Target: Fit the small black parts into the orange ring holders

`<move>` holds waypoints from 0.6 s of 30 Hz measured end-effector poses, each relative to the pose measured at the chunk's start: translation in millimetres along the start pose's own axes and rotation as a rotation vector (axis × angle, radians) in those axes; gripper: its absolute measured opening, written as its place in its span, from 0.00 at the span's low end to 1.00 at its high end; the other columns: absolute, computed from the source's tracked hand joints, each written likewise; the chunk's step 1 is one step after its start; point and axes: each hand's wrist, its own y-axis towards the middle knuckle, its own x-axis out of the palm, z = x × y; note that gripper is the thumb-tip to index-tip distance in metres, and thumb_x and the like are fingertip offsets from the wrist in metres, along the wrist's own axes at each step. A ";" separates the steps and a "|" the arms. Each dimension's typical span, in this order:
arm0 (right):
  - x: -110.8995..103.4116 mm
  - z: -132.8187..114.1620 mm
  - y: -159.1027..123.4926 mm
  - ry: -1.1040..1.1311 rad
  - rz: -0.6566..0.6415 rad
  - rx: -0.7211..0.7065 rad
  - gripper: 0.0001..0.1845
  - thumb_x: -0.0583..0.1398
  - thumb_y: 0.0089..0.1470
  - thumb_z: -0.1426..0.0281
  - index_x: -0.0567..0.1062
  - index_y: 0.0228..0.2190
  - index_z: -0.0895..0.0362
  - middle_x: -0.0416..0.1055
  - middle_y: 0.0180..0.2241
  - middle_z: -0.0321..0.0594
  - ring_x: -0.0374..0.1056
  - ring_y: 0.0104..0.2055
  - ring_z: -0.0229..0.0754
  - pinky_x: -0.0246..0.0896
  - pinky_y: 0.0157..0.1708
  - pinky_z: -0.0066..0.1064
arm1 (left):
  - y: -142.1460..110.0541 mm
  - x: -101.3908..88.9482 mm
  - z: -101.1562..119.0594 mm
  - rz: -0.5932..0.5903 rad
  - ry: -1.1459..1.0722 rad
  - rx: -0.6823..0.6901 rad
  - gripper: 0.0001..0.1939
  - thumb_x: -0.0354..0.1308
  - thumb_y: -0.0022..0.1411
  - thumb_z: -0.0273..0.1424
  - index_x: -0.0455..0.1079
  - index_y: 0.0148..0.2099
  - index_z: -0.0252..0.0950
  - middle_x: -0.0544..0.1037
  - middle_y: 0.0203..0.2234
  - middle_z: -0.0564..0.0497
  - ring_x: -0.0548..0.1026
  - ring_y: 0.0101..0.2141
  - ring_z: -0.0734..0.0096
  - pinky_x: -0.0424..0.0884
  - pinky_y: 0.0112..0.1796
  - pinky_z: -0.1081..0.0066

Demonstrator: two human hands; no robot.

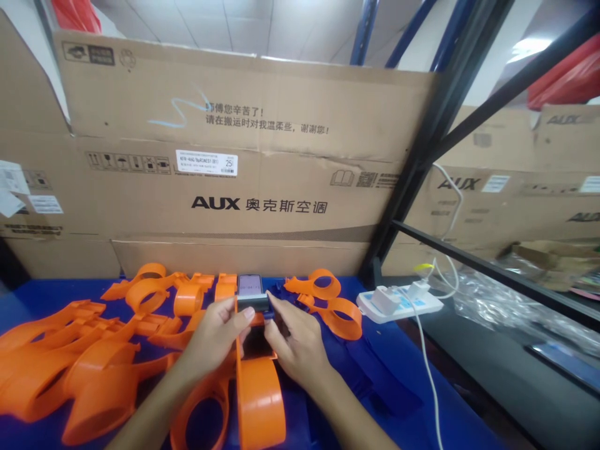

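My left hand (216, 336) and my right hand (295, 340) meet over an orange plastic tape dispenser (257, 394) lying on the blue table top (403, 412). Both hands pinch a small black part (253, 304) at the dispenser's far end, the fingers closed on it from either side. A phone (249, 284) with a lit screen stands just behind the black part. Exactly how the black part sits on the dispenser is hidden by my fingers.
Several more orange dispenser shells (84, 350) are heaped at the left, and others (335, 306) lie at the right. A white power strip (398, 301) with chargers and a white cable sits at the right. Large cardboard boxes (244, 144) wall the back, and black shelf bars (492, 272) stand at the right.
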 end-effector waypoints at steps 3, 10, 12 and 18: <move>-0.2 0.7 0.8 0.012 0.004 -0.028 0.22 0.56 0.64 0.71 0.72 0.58 0.56 0.80 0.40 0.47 0.78 0.39 0.48 0.75 0.41 0.40 | 0.1 0.0 -0.2 -0.001 0.003 0.002 0.16 0.59 0.64 0.43 0.67 0.30 0.37 0.69 0.18 0.55 0.68 0.18 0.73 0.63 0.22 0.72; -0.4 0.6 1.5 0.021 -0.015 -0.035 0.22 0.56 0.65 0.72 0.71 0.59 0.58 0.79 0.40 0.47 0.77 0.38 0.47 0.75 0.40 0.38 | 0.0 -0.4 -1.5 -0.003 -0.003 0.000 0.16 0.59 0.65 0.44 0.68 0.32 0.37 0.69 0.19 0.55 0.68 0.18 0.73 0.64 0.23 0.72; -0.7 1.3 3.0 0.022 -0.035 -0.020 0.23 0.56 0.65 0.70 0.70 0.60 0.58 0.78 0.37 0.45 0.76 0.35 0.46 0.75 0.37 0.37 | 0.0 0.4 -1.7 0.004 -0.047 -0.006 0.16 0.60 0.65 0.44 0.68 0.33 0.37 0.69 0.19 0.56 0.67 0.18 0.74 0.65 0.24 0.73; -8.9 6.5 11.1 0.026 -0.070 -0.068 0.24 0.58 0.64 0.71 0.70 0.61 0.55 0.79 0.46 0.47 0.77 0.45 0.47 0.75 0.47 0.39 | 0.3 3.7 1.2 0.035 -0.222 -0.062 0.24 0.57 0.67 0.47 0.71 0.26 0.34 0.73 0.21 0.50 0.71 0.24 0.72 0.68 0.29 0.73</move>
